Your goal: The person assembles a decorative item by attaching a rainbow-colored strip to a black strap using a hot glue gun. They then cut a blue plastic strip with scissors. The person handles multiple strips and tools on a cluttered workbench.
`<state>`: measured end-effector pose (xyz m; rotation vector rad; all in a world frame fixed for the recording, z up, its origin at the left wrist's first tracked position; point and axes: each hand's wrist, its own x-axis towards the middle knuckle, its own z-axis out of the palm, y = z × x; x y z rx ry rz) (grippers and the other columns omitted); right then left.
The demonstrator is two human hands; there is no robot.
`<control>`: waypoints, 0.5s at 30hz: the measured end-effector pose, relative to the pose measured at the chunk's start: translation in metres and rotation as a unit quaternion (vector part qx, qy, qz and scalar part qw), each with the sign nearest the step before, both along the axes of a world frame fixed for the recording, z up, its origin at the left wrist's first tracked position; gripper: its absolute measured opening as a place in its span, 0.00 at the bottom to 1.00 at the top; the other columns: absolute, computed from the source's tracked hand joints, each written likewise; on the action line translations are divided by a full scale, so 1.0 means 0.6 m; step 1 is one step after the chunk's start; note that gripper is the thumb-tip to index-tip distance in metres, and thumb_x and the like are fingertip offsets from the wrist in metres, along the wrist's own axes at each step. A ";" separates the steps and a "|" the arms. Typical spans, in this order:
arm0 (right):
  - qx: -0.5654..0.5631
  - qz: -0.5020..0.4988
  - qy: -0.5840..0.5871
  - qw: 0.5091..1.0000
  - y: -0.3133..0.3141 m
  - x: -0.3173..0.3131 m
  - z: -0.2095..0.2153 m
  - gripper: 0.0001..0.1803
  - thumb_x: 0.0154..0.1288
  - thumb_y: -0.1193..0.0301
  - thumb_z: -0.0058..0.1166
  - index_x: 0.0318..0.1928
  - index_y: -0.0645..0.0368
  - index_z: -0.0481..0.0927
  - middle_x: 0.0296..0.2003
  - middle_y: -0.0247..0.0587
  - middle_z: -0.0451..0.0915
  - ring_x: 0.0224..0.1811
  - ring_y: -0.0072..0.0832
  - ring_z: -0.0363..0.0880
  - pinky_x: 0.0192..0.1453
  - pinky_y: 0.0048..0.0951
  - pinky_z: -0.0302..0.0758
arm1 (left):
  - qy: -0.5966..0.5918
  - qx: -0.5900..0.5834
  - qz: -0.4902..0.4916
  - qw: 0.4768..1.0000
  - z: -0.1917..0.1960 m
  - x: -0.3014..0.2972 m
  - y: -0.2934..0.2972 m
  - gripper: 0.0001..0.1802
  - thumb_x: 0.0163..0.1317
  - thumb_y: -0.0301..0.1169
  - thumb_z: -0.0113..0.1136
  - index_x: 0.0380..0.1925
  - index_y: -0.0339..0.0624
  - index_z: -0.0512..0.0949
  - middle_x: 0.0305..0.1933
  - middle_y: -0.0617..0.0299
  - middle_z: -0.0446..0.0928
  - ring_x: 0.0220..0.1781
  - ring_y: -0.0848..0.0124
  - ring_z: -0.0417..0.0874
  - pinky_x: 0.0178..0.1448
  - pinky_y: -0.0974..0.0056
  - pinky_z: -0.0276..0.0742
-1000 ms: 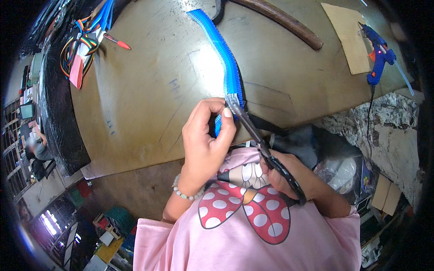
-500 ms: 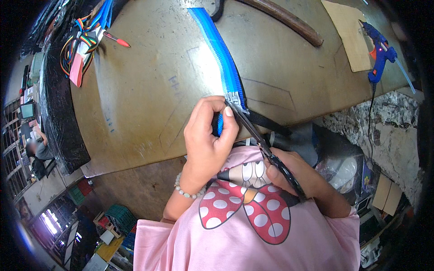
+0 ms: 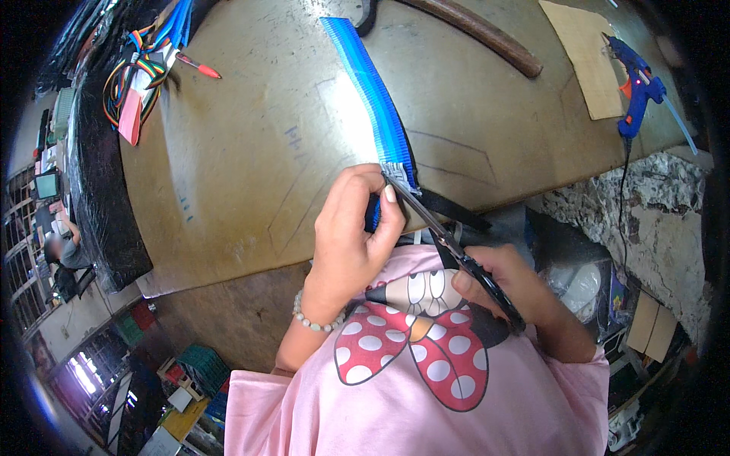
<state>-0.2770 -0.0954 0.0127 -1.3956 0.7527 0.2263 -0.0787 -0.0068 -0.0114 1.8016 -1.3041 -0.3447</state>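
Note:
A ribbed blue strap [image 3: 372, 91], shaded from light to dark blue, lies lengthwise over the table toward me. At its near end is a small whitish printed label [image 3: 396, 175]. My left hand [image 3: 346, 228] is closed, pinching the strap beside this label between thumb and fingers. Below the fingers a short piece of blue strap shows, partly hidden. My right hand [image 3: 498, 273] grips the black handles of long scissors [image 3: 445, 237]. Their blade tips reach the label next to my left fingertips; whether they cut into anything is too small to tell. A black strap [image 3: 455, 210] passes behind the blades at the table edge.
A blue glue gun [image 3: 642, 91] with a cord rests by a cardboard sheet [image 3: 585, 68] at the far right. A wooden handle [image 3: 487, 34] lies at the back. Multicoloured straps [image 3: 141, 91] and a red pen [image 3: 201, 70] are far left. Another person [image 3: 68, 251] sits in the left background.
My left hand and the near end of the strap have shifted slightly right. The scissors and my right hand have moved a little right too, with the tips still at the label.

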 end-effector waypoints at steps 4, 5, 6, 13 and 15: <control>-0.029 0.006 0.016 0.999 -0.003 -0.010 -0.010 0.29 0.65 0.47 0.60 0.23 0.62 0.76 0.12 0.37 0.69 0.17 0.20 0.66 0.22 0.31 0.66 | -0.006 -0.006 -0.013 1.000 0.000 0.001 0.000 0.05 0.58 0.19 0.59 0.34 0.33 0.73 0.37 0.49 0.76 0.35 0.57 0.79 0.42 0.62 0.76; -0.027 0.005 0.023 0.999 -0.004 -0.014 -0.012 0.29 0.64 0.47 0.60 0.23 0.62 0.77 0.12 0.37 0.69 0.17 0.20 0.66 0.22 0.31 0.66 | -0.004 -0.007 -0.013 1.000 0.000 0.001 0.000 0.05 0.58 0.19 0.59 0.34 0.33 0.73 0.37 0.49 0.76 0.35 0.57 0.79 0.42 0.63 0.76; -0.029 0.005 -0.006 1.000 -0.004 -0.016 -0.011 0.29 0.64 0.47 0.60 0.23 0.62 0.77 0.12 0.37 0.69 0.17 0.20 0.67 0.22 0.31 0.66 | 0.006 -0.004 -0.014 1.000 0.001 0.002 0.000 0.05 0.58 0.19 0.59 0.33 0.33 0.73 0.37 0.49 0.77 0.35 0.58 0.79 0.42 0.63 0.76; 0.019 -0.273 -0.202 0.940 -0.013 0.006 0.022 0.20 0.62 0.58 0.65 0.28 0.61 0.74 0.24 0.35 0.79 0.22 0.17 0.73 0.24 0.23 0.68 | 0.045 0.023 -0.020 0.999 0.012 0.002 0.001 0.06 0.55 0.19 0.61 0.30 0.34 0.73 0.36 0.50 0.77 0.34 0.59 0.79 0.40 0.63 0.76; -0.051 -0.339 -0.129 0.930 -0.015 0.041 0.015 0.17 0.60 0.64 0.68 0.33 0.61 0.74 0.28 0.35 0.80 0.24 0.17 0.74 0.26 0.21 0.70 | 0.049 0.020 -0.051 0.997 0.017 0.002 -0.001 0.06 0.54 0.19 0.61 0.29 0.34 0.73 0.36 0.50 0.78 0.34 0.59 0.79 0.40 0.63 0.77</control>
